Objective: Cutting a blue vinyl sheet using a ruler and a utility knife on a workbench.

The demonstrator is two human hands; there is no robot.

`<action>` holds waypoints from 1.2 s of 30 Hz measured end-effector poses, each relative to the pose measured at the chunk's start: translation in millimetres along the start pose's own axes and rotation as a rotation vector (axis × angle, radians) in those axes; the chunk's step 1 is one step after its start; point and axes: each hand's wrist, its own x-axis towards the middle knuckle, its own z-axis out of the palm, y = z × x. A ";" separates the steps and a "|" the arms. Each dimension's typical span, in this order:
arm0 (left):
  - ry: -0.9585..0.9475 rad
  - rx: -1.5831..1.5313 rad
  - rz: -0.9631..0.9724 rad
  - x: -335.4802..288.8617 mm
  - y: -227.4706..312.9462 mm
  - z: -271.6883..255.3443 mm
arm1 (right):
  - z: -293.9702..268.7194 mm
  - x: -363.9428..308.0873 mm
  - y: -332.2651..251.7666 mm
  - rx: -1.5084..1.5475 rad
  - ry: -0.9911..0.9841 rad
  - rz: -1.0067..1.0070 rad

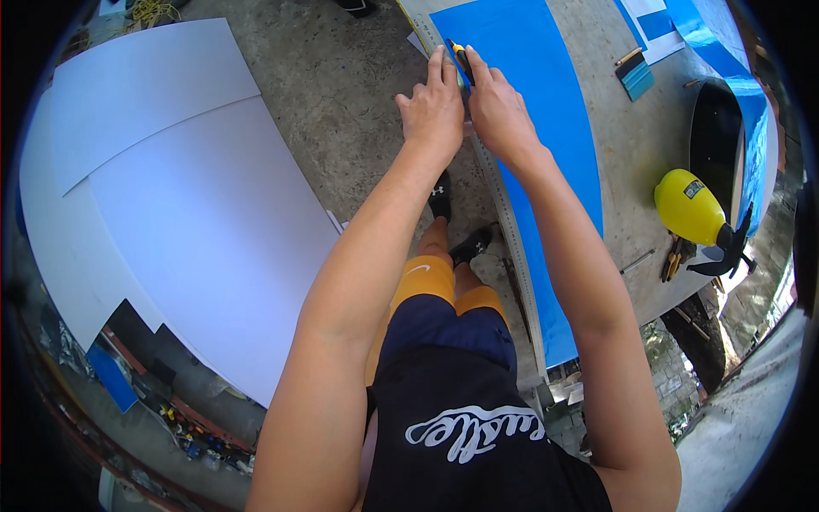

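You are holding a yellow-and-black cutter in your right hand, beside the left edge of a blue sheet. Your left hand is lying just beside it, fingers stretching forward, thumb jutting out; whether it is pinching anything, I cannot tell. A ruler is running from your hands toward you. Right of them, a squeegee and a yellow spray bottle are resting on the table.
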 end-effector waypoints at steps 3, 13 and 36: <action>-0.012 -0.001 0.007 -0.4 1.6 -2.5 | 0.5 -1.0 -0.4 0.003 -0.007 -0.014; -0.005 -0.004 0.010 -1.0 1.3 -1.7 | 1.9 -0.2 -5.0 0.010 -0.015 0.020; 0.031 -0.077 0.019 -3.2 -0.2 -1.8 | 5.3 4.1 -4.4 -0.097 0.054 -0.124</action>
